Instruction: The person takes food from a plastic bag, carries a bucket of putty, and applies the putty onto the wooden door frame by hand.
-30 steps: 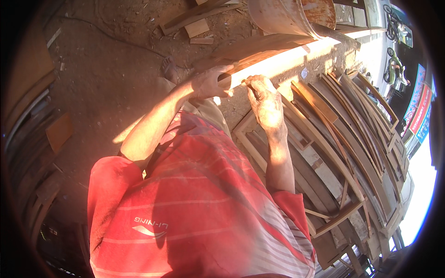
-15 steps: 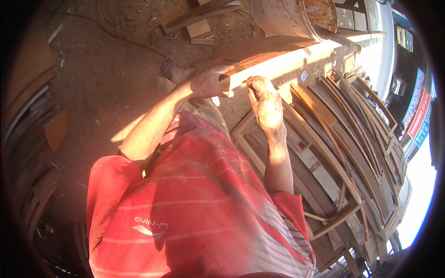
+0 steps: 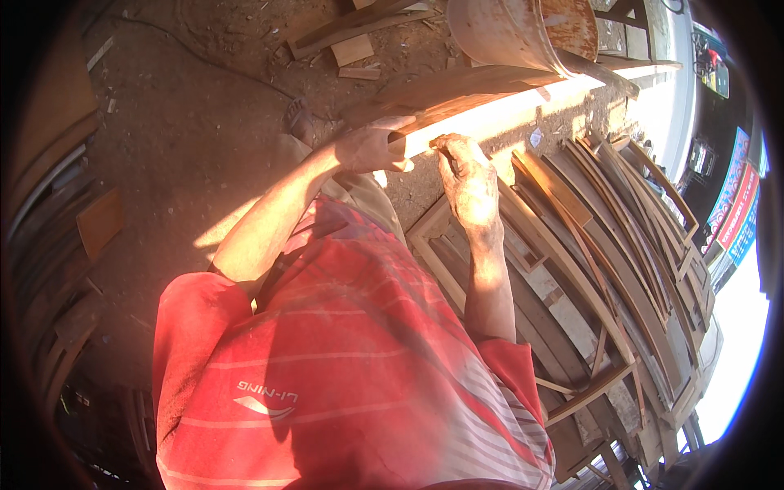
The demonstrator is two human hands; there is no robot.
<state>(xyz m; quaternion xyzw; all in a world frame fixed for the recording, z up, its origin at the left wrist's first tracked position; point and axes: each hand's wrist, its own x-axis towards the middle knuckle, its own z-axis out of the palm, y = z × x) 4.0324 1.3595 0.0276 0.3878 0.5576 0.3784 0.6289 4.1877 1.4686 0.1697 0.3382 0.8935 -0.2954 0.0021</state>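
A long wooden board (image 3: 498, 104) stretches from my hands toward the upper right, its narrow edge glaring in sunlight and its brown face in shade. At the near end of the board, my left hand (image 3: 367, 149) is wrapped round it, thumb and fingers on opposite sides. My right hand (image 3: 469, 175) is beside that same end, with its fingers curled together and the fingertips at the sunlit edge. Whatever the right fingers pinch, if anything, is hidden by the hand and the glare.
A dirty whitish bucket (image 3: 500, 33) is by the board's far part. Many wooden frames and strips (image 3: 604, 253) are piled at my right. Wood offcuts (image 3: 353, 51) lie on the dirt floor ahead, near a thin dark cable (image 3: 204, 65). A brown panel (image 3: 100, 223) leans at the left.
My right hand has shifted very slightly left at the board's edge. My left hand and the board have stayed in place.
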